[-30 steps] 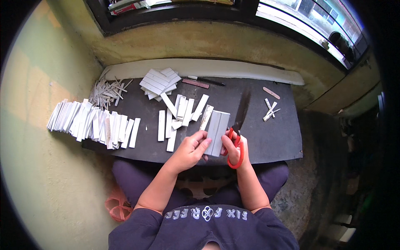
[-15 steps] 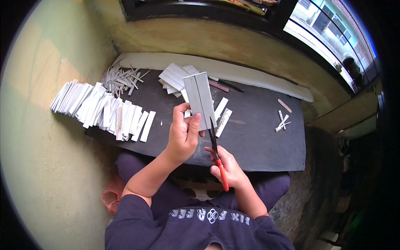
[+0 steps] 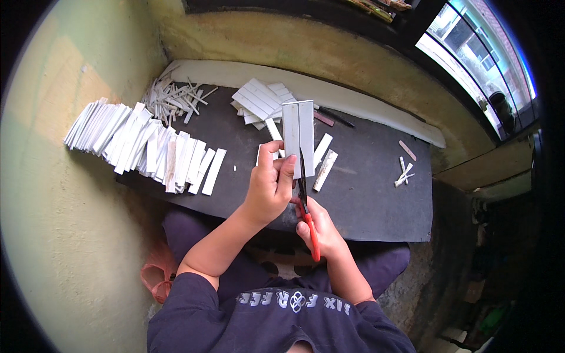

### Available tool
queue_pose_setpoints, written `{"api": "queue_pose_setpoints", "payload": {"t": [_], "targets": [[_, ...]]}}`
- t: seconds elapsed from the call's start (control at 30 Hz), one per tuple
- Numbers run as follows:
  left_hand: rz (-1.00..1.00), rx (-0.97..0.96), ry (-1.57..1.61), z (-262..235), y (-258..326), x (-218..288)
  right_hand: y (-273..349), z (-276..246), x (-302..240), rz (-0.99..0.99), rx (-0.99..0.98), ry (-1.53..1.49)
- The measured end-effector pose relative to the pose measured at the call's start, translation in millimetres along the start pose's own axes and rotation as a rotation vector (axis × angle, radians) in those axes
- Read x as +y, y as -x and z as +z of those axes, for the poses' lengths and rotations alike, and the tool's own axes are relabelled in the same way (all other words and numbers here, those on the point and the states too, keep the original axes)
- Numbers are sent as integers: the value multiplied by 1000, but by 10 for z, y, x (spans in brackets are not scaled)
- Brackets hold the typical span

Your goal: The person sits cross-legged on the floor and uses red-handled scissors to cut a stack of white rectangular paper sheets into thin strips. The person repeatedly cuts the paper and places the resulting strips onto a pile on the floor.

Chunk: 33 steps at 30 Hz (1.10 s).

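My left hand [image 3: 272, 179] pinches the lower left edge of a white rectangular sheet [image 3: 290, 126], held up above the dark table. A dark line runs lengthwise down the sheet. In my right hand [image 3: 322, 226] are scissors [image 3: 309, 222] with red handles and dark blades. Their blades point away from me and reach into the sheet's lower part, along the dark line. Behind the held sheet lies a stack of similar lined white sheets [image 3: 259, 100]. Two loose white strips lie just right of it, the nearer strip [image 3: 325, 170] marked with brownish stains.
A long row of cut white strips [image 3: 135, 144] leans along the table's [image 3: 376, 206] left side. Behind it is a heap of thin slivers [image 3: 173, 97]. A few small pieces [image 3: 404, 175] and a pinkish stick [image 3: 407, 150] lie at right. Walls border the table left and back.
The scissor blades have moved further up into the sheet along its line. The sheet now stands more upright, and both hands appear slightly further right in view.
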State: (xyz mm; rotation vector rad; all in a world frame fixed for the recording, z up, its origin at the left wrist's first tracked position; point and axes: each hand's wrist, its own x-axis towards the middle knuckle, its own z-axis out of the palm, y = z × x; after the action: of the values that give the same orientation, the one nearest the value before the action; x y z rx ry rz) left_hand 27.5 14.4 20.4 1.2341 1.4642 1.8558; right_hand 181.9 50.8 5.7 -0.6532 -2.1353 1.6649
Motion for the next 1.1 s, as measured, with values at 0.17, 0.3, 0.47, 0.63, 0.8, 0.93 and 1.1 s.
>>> {"api": "queue_pose_setpoints", "payload": {"t": [0.17,0.3,0.47,0.63,0.8,0.93,1.1], "targets": [[53,26,8,58,1,-15,-9,19,53,-27,19,-18],[50,22,34,65,-2,-58,-8,17,67,-42,11,-48],[67,27,20,68,-27,-42,-9,11,54,-32,8,-43],[59,15,36,49,-36,-49,-37,24,87,-2,29,-50],[23,15,57,25,-51,-57,-68,37,123,6,44,-70],[27,22,73,30,-58,-88,-84,34,123,0,49,-85],[33,32,93,29,-70,-112,-109,47,149,-18,72,-95]]}}
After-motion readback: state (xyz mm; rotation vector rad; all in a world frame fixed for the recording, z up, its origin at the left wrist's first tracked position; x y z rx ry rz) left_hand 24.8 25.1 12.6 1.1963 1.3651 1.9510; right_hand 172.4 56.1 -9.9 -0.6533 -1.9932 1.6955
